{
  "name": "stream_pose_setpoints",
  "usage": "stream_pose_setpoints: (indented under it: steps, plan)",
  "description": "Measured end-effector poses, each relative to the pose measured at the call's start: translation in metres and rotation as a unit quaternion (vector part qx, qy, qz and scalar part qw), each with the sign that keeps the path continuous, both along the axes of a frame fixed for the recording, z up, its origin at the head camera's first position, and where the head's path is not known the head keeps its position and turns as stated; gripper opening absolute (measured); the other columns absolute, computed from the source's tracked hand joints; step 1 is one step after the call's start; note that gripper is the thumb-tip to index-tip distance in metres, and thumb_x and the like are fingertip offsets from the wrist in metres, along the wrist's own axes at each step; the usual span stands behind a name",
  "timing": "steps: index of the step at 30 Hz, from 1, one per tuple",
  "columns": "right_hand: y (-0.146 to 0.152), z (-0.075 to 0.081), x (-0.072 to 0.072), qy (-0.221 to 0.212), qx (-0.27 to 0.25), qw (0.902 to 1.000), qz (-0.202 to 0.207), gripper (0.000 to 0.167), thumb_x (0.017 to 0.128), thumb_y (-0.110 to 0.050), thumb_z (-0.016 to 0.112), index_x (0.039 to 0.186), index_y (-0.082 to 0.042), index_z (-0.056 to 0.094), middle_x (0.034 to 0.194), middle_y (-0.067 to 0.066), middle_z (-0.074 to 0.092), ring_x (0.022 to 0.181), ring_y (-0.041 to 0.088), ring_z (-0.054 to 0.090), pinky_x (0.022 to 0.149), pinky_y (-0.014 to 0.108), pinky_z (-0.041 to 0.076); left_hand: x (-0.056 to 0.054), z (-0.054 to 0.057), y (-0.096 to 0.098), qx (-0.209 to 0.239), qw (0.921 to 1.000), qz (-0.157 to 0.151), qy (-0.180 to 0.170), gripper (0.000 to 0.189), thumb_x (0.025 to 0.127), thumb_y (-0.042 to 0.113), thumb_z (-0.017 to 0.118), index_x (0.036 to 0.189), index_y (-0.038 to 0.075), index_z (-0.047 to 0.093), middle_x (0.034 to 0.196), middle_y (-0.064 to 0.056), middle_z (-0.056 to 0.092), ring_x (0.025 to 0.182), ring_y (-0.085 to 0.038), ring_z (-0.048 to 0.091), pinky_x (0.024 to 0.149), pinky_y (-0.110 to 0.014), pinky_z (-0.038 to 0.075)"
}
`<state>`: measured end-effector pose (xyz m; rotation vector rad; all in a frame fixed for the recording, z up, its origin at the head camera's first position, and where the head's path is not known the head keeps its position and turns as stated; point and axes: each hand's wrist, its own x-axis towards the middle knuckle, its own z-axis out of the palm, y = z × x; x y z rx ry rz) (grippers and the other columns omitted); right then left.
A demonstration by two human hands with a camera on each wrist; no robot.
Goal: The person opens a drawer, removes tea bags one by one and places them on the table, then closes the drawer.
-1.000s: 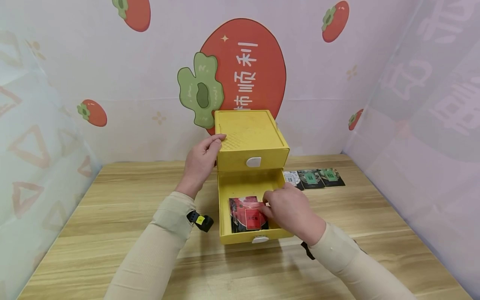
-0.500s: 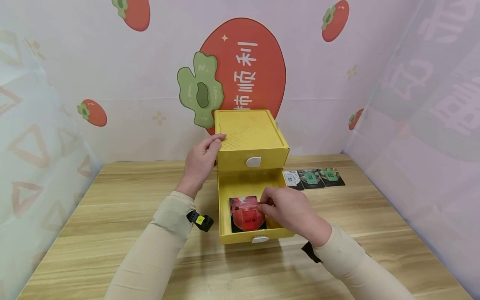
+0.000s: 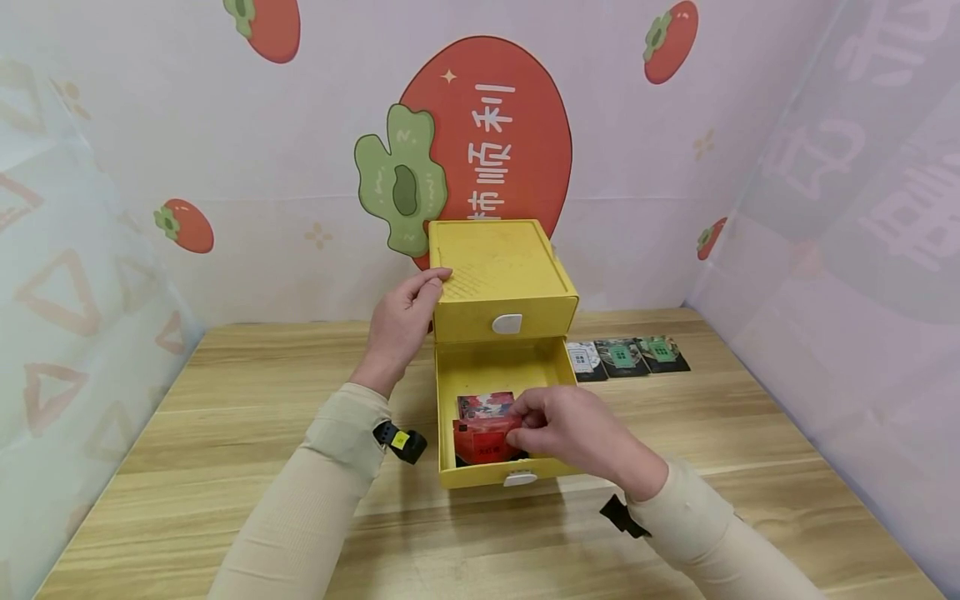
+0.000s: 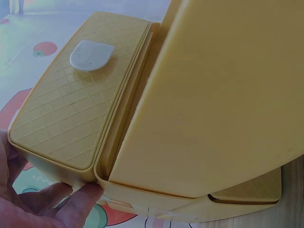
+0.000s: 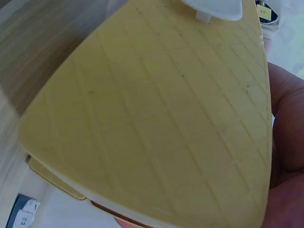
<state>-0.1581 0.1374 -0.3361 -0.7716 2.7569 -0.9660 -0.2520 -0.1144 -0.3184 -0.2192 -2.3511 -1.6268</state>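
Inside the pulled-out lower drawer [image 3: 450, 454] of a small yellow drawer box [image 3: 498, 258], my right hand [image 3: 581, 429] pinches a flat red sachet [image 3: 480, 446] by its right side. The sachet's lower edge is down near the drawer's front wall. Behind it lies another red-and-dark sachet [image 3: 480, 406], partly covered. My left hand [image 3: 401, 325] holds the left edge of the box's top, fingers bent over the corner; the left wrist view shows its fingertips [image 4: 88, 194] against the side. In the right wrist view the drawer front [image 5: 152, 118] hides the sachets, leaving part of the fingers visible.
The upper drawer, with its white handle [image 3: 507, 324], is closed. Right of the box, three flat sachets lie in a row on the wooden table [image 3: 247, 467]: a white one [image 3: 585, 360], then two dark green ones [image 3: 622, 357]. A patterned wall stands behind.
My right hand has moved the red sachet toward the drawer front and slightly left, exposing the top of the sachet behind it. The left hand stays on the box.
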Motion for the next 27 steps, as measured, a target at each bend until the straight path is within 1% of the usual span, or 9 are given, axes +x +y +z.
stream_pose_setpoints:
  steps: [2,6,10,15,17,18,22,24,27]
  plan:
    - [0.000,0.000,0.001,0.004,-0.003,1.0000,0.007,0.003,0.092,-0.021,0.078,0.092,-0.021,0.075,0.072,-0.015,0.063,0.063,0.003,0.055,0.059,0.023,0.047,0.000,0.000,0.000,-0.001,1.0000,0.000,-0.001,0.039,0.108,0.043,0.047,0.135,0.028,0.071,0.140,0.005,0.066,0.108,-0.020,0.060,0.085,-0.037,0.048]
    - [0.005,0.004,0.001,0.000,-0.025,0.9997,0.009,0.004,0.096,-0.023,0.074,0.092,-0.022,0.073,0.074,-0.013,0.063,0.062,0.005,0.054,0.058,0.024,0.046,0.001,0.000,0.000,-0.001,1.0000,-0.001,-0.002,0.039,0.108,0.043,0.048,0.136,0.028,0.071,0.139,0.006,0.066,0.107,-0.020,0.060,0.085,-0.038,0.048]
    - [0.014,0.013,-0.001,0.024,-0.055,0.9982,0.001,0.005,0.098,-0.023,0.072,0.095,-0.019,0.074,0.077,-0.011,0.066,0.064,0.007,0.054,0.058,0.025,0.044,0.001,0.000,0.000,-0.002,1.0000,-0.002,0.000,0.039,0.108,0.043,0.047,0.135,0.028,0.071,0.140,0.006,0.066,0.110,-0.019,0.059,0.090,-0.037,0.047]
    - [0.030,0.024,-0.005,0.044,-0.094,0.9938,-0.039,0.006,0.100,-0.019,0.072,0.096,-0.015,0.072,0.070,-0.008,0.061,0.060,0.008,0.047,0.055,0.025,0.038,0.001,0.000,0.000,-0.003,1.0000,-0.002,0.000,0.040,0.108,0.044,0.047,0.136,0.029,0.071,0.141,0.006,0.066,0.111,-0.020,0.059,0.091,-0.038,0.046]
    - [0.038,0.028,-0.006,0.042,-0.115,0.9906,-0.062,0.008,0.101,-0.019,0.070,0.100,-0.012,0.072,0.072,-0.005,0.064,0.062,0.009,0.051,0.056,0.024,0.042,0.002,0.000,0.000,-0.003,1.0000,-0.002,-0.001,0.040,0.108,0.044,0.047,0.136,0.029,0.070,0.141,0.006,0.066,0.110,-0.020,0.060,0.090,-0.038,0.046]
    - [0.042,0.030,-0.007,0.038,-0.127,0.9885,-0.073,0.010,0.102,-0.020,0.069,0.103,-0.010,0.071,0.076,-0.003,0.068,0.065,0.009,0.056,0.059,0.025,0.046,0.002,0.000,0.000,-0.004,1.0000,-0.002,-0.002,0.040,0.108,0.045,0.047,0.137,0.029,0.070,0.141,0.005,0.065,0.110,-0.020,0.060,0.090,-0.038,0.047]
    - [0.060,0.037,-0.011,0.020,-0.190,0.9745,-0.118,0.023,0.105,-0.020,0.064,0.114,0.001,0.067,0.092,0.004,0.075,0.077,0.012,0.066,0.069,0.027,0.056,0.002,0.000,0.000,-0.006,1.0000,-0.004,-0.002,0.041,0.108,0.046,0.047,0.138,0.028,0.069,0.144,0.005,0.064,0.111,-0.021,0.060,0.090,-0.039,0.047]
    - [0.070,0.040,-0.014,0.004,-0.230,0.9630,-0.141,0.027,0.106,-0.021,0.062,0.118,0.004,0.064,0.092,0.002,0.075,0.078,0.010,0.067,0.070,0.026,0.058,0.001,-0.001,-0.001,-0.006,1.0000,-0.006,-0.003,0.041,0.108,0.046,0.047,0.138,0.029,0.069,0.144,0.006,0.064,0.111,-0.021,0.060,0.089,-0.039,0.047]
    - [0.083,0.042,-0.019,-0.013,-0.287,0.9424,-0.171,0.030,0.108,-0.021,0.059,0.123,0.005,0.058,0.092,-0.006,0.073,0.079,0.008,0.065,0.070,0.023,0.058,0.001,-0.001,0.000,-0.007,0.9999,-0.006,-0.004,0.041,0.108,0.047,0.046,0.138,0.030,0.069,0.144,0.006,0.064,0.105,-0.021,0.061,0.084,-0.039,0.048]
